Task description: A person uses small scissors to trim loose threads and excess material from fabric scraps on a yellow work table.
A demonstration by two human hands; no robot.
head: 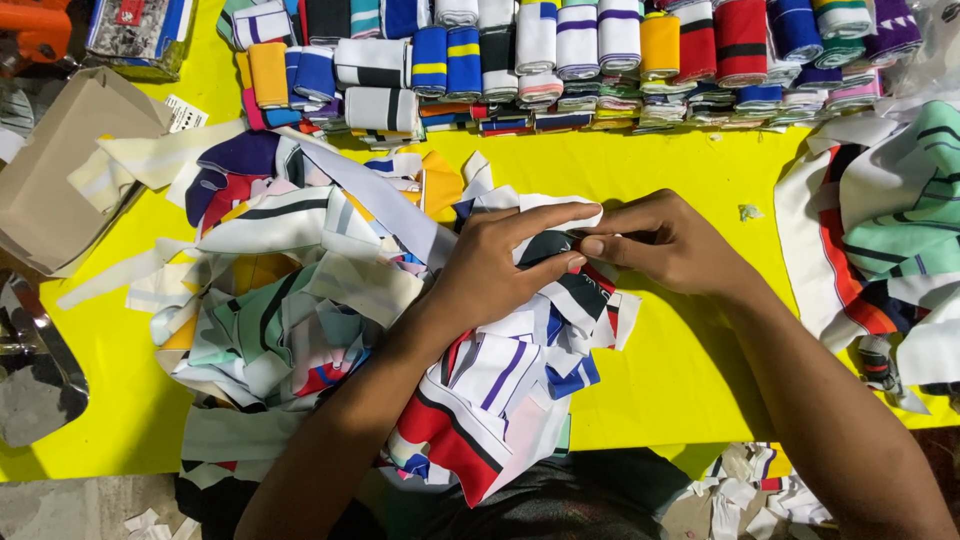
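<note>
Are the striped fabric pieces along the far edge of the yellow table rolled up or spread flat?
Rolled up: the striped fabric pieces sit as tight bundles in rows on the yellow table.

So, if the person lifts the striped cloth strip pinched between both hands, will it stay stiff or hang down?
The striped cloth strip likely droops: it folds softly between the left hand and right hand. It probably weighs little, like the crumpled scrap pile.
</note>
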